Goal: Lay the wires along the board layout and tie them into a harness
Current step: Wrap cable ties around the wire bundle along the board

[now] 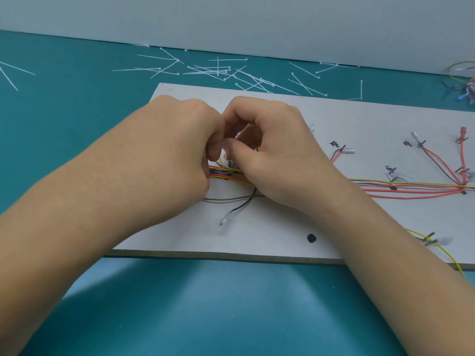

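A white layout board [282,235] lies on the teal table. A bundle of red, yellow, grey and white wires [411,187] runs along it from the right edge to the middle, with branches clipped at marked spots. My left hand [177,145] and my right hand [270,150] meet over the bundle's left end, fingers curled. Between their fingertips they pinch a small white cable tie [226,158] just above the wires. A loose dark wire with a clear terminal [223,222] trails toward the board's front.
Several loose white cable ties [231,73] are scattered on the table behind the board. A tangle of spare coloured wires [462,83] sits at the far right. A black dot [311,238] marks the board near its front edge. A pale wall stands behind.
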Tool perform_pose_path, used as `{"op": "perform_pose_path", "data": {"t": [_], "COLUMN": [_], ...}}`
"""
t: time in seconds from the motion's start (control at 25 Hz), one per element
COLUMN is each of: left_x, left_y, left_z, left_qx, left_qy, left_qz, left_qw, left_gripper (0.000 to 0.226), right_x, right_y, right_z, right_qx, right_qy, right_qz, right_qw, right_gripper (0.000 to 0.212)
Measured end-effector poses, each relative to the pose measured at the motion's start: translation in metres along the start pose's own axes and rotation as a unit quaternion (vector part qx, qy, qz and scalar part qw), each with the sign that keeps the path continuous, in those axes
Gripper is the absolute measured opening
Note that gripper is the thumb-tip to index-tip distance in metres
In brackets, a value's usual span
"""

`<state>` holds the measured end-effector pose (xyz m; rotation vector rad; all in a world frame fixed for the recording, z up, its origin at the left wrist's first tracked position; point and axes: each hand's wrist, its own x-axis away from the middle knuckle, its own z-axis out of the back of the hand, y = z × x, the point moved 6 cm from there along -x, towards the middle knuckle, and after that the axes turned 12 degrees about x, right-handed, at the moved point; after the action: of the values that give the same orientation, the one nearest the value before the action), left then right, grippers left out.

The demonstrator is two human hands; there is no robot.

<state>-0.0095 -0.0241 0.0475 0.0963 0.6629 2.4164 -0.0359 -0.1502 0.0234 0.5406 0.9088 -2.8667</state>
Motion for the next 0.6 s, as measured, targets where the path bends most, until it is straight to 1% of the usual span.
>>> {"op": "perform_pose_path", "data": {"t": [0.2,0.36,0.48,0.6], "left_x": [0.0,-0.002,-0.004,-0.01], "left_y": [0.002,-0.003,-0.009,-0.013], "left_z": [-0.005,-0.003,-0.007,-0.006], "left_qx": [0.041,0.068,0.083,0.143], "left_qy": [-0.037,-0.035,-0.053,-0.054], "left_qz": [0.005,0.003,0.001,0.0], "left_qw": [0.998,0.997,0.995,0.988], "left_gripper": [0.025,0.021,0.025,0.031], "right_x": [-0.001,-0.001,-0.001,0.0], "right_y": [0.002,0.002,0.004,0.006], "right_z": [0.002,0.001,0.003,0.006], "right_qx": [-0.005,0.002,0.001,0.01], "right_qy": [0.002,0.003,0.008,0.001], "right_qz": [0.001,0.002,-0.008,-0.024], "right_qw": [1.0,1.0,1.0,1.0], "right_gripper": [0.02,0.019,0.018,0.016]}}
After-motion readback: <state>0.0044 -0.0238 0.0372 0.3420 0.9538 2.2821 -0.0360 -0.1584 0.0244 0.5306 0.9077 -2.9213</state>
